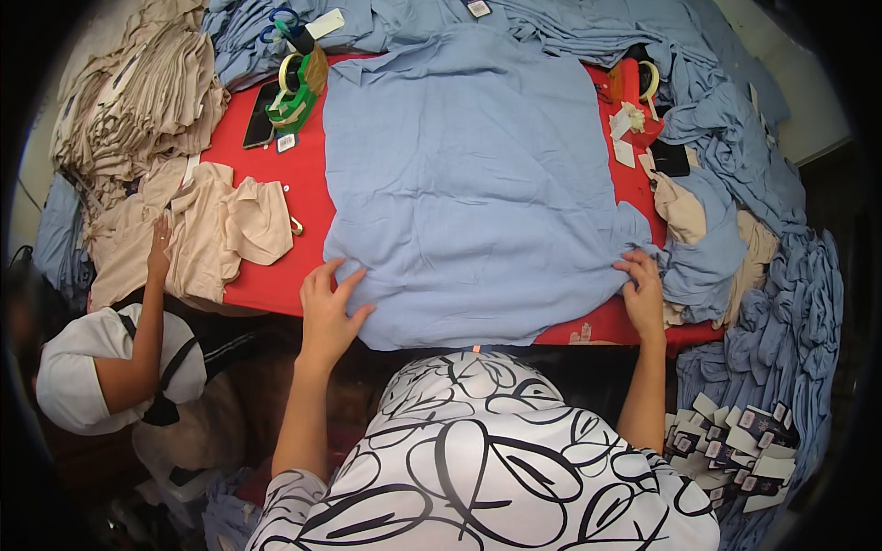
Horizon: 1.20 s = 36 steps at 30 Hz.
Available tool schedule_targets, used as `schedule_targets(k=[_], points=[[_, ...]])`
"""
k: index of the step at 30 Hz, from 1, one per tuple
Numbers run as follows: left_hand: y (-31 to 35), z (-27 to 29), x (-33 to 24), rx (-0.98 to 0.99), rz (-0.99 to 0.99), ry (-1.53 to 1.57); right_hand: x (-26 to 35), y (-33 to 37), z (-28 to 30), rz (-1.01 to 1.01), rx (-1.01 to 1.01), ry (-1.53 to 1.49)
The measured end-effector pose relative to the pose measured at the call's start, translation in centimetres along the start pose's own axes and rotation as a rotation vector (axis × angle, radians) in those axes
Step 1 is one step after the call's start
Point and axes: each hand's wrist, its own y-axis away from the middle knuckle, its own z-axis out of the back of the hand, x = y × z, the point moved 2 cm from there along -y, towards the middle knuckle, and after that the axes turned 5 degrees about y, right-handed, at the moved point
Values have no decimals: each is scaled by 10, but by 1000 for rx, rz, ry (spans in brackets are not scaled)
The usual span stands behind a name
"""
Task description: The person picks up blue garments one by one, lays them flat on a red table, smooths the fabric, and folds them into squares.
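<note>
A light blue garment [469,184] lies spread out flat, slightly wrinkled, on a red-covered table [253,197]. Its near edge hangs at the table's front, close to my body. My left hand [333,303] rests at the garment's near left corner, thumb and fingers apart and touching the cloth. At the near right corner is my right hand [642,289], its fingers bent and spread against the edge of the fabric beside a bunched part. Neither hand visibly grips the cloth.
Left stand a beige garment pile [138,92], a phone [262,117] and a green tape dispenser [296,96]. A co-worker's hand [160,241] touches a beige garment [216,220]. Right are a red tape dispenser [634,87], blue garments [735,156] and many paper tags [735,450].
</note>
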Motion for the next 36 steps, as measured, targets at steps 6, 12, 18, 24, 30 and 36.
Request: schedule_targets(k=[6, 12, 18, 24, 30, 36], points=[[-13, -81, -63, 112, -213, 275, 151, 9, -77, 278, 123, -371], [-16, -97, -72, 152, -223, 1, 180, 24, -104, 438, 220, 36], [-5, -87, -50, 145, -72, -71, 166, 22, -99, 358, 294, 62], [1, -55, -29, 163, 165, -256, 93, 26, -73, 179, 260, 313], [18, -37, 6, 19, 52, 63, 35, 31, -52, 69, 253, 15], [48, -4, 19, 140, -86, 54, 22, 62, -8, 49, 178, 75]])
